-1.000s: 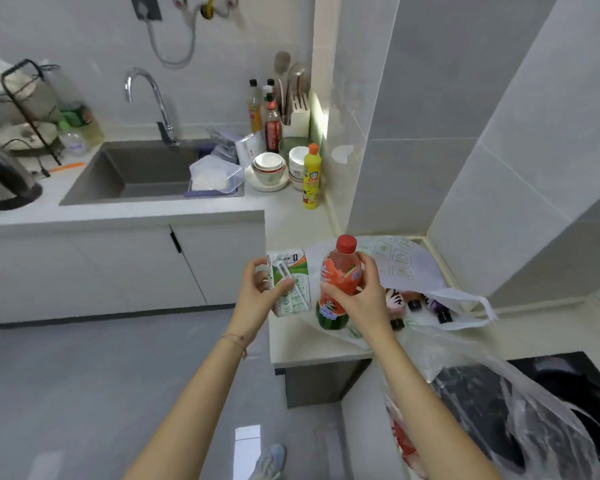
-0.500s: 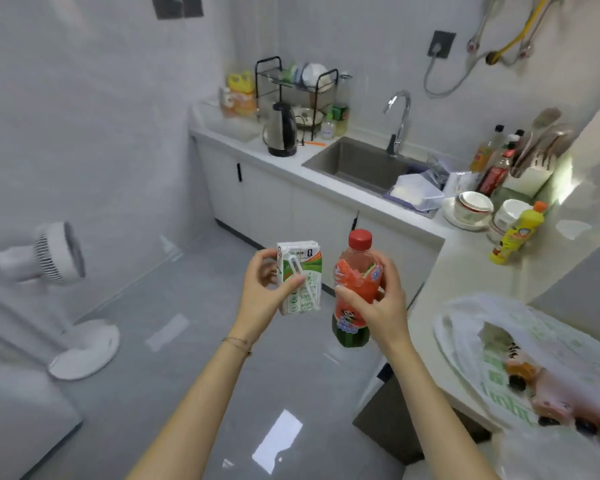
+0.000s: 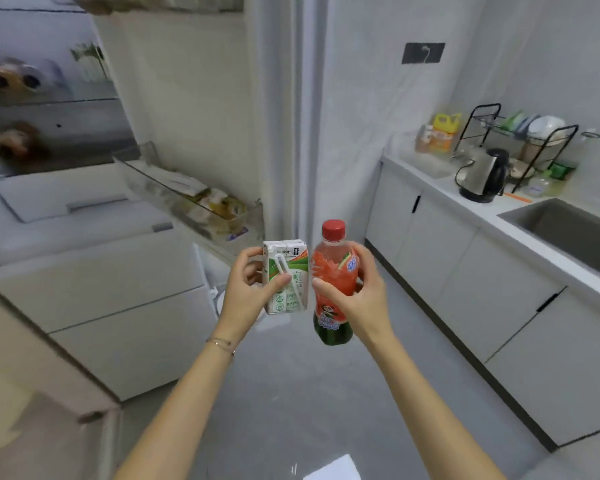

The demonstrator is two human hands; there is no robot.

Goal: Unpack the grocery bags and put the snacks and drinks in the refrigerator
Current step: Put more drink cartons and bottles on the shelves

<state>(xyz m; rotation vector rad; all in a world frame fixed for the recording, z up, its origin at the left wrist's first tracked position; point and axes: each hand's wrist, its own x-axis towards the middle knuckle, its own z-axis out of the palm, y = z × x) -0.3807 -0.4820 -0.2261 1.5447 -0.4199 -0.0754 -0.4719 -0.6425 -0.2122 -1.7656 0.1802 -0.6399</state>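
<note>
left hand (image 3: 246, 289) is clasping the drink carton (image 3: 284, 277) | right hand (image 3: 359, 297) is clasping the red-capped bottle (image 3: 333, 271) | view is swinging off the grocery bag onto the open refrigerator (image 3: 90, 292) — both drinks are nearing its door shelf (image 3: 187, 202)

Items on the refrigerator shelves (image 3: 49, 98) are blurred beyond identification; door bin (image 3: 201, 202) contents are likewise indistinct; the sink (image 3: 568, 230) is cut off by the right edge; carton (image 3: 291, 299) print is too small to read; the bottle (image 3: 331, 327) mid-section is hidden behind the right hand (image 3: 364, 296).
</note>
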